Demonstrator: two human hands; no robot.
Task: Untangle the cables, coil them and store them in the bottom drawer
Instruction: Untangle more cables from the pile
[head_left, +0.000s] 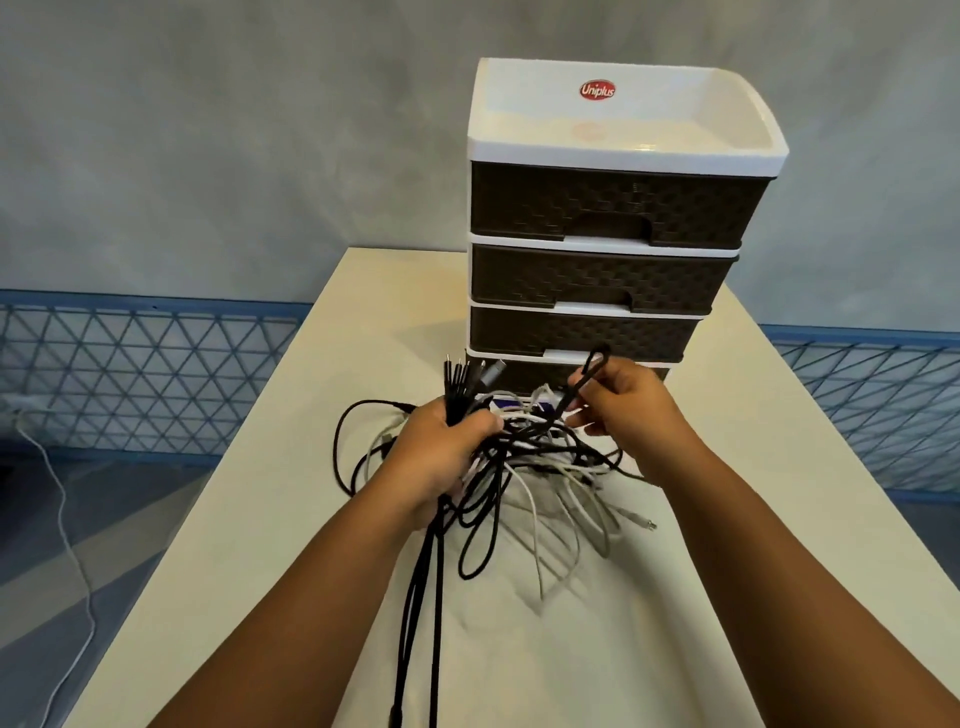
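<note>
A tangle of black and white cables (540, 467) hangs above the cream table (649, 623). My left hand (441, 457) grips a bundle of cables, with several plug ends (467, 376) sticking up out of the fist and black strands trailing down toward me. My right hand (628, 400) pinches a black cable loop (589, 371) lifted out of the tangle. Behind the hands stands a white drawer unit with dark brown woven-pattern drawers (608, 260). Its bottom drawer (524, 376) is mostly hidden by my hands and the cables; whether it stands open I cannot tell.
The drawer unit stands at the table's far end, right of centre. A blue lattice fence (135, 364) runs behind the table on both sides. A white cord (67, 545) lies on the floor at left.
</note>
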